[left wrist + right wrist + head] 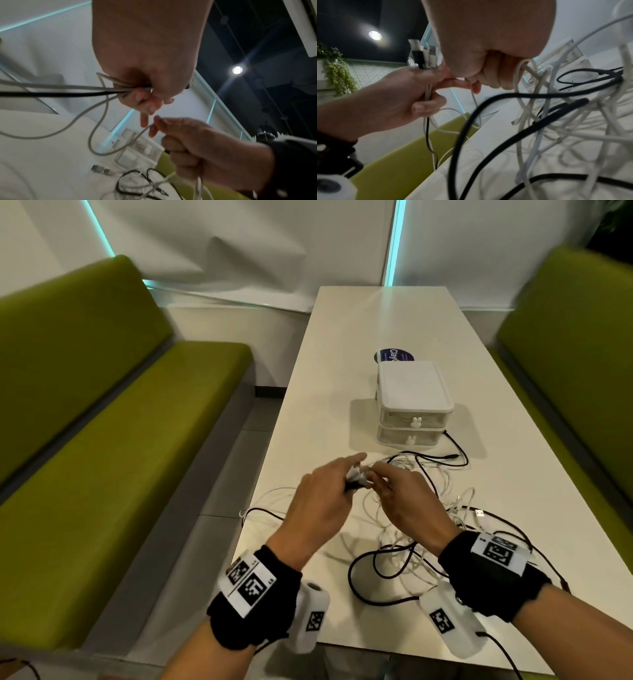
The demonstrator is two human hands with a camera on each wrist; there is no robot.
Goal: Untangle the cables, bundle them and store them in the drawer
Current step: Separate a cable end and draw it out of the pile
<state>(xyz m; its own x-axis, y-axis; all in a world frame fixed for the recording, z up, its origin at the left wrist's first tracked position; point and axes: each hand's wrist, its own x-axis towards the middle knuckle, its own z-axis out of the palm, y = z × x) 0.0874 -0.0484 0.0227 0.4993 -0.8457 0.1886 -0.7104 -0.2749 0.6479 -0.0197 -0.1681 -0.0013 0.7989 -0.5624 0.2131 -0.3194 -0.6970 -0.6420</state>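
A gathered sheaf of USB plug ends [423,54], one black and several white, is gripped in the left hand [322,501], the fingers curled round the cords just below the plugs. One further white cable [137,136] is pinched between thumb and fingertips of the right hand [407,501], while more white strands are held looped in the curled fingers of that same hand, as is shown by the right wrist view. Both hands are held above the near part of the white counter [342,364], almost touching.

Beneath and to the right of them the tangle of black and white cables [424,529] is spread loosely over the counter, with one black loop [376,577] trailing toward the near edge. Beyond it, the small white two-drawer organiser [412,405] is seen with both drawers closed and a black cable end lying just beside its lower right corner.

Several risks are judged to follow. The knot may be tightened if the pinched strand is drawn while it is crossed under other loops. The sheaf may be loosened, and its plugs scattered, if the left grip is relaxed to accept another end. Slack hanging near the edge may be dragged off the counter. The light organiser may be shifted if the cable beside it is snagged and pulled.
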